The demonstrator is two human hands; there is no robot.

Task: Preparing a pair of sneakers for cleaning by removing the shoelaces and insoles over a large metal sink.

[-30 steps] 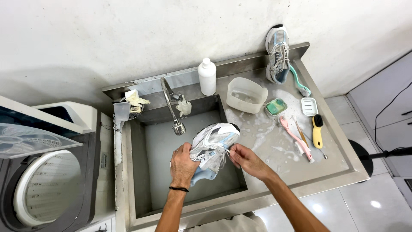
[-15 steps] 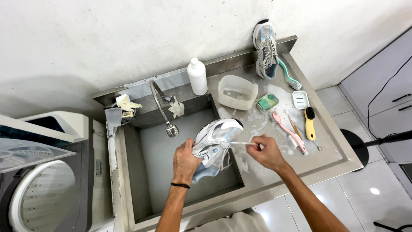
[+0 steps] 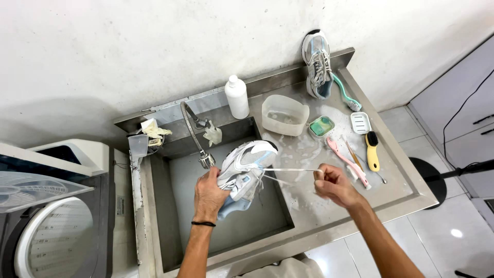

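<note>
Two sneakers are in view: one white and pale-blue sneaker (image 3: pixel 246 170) held over the steel sink (image 3: pixel 154 206), and a second sneaker (image 3: pixel 317 64) leaning upright against the wall at the back of the wet surface (image 3: pixel 391 180). There is one white bottle (image 3: pixel 236 96), one clear plastic tub (image 3: pixel 284 114), and three brushes (a teal-handled one (image 3: pixel 346 93), a pink one (image 3: pixel 346 161) and a yellow one (image 3: pixel 372 150)). The left hand (image 3: pixel 210 193) is closed around the heel and side of the held sneaker, forearm reaching up from below with a black band at the wrist. The right hand (image 3: pixel 333 184) is pinched shut on a white shoelace (image 3: pixel 290 170), drawn taut sideways from the sneaker, over the sudsy surface.
</note>
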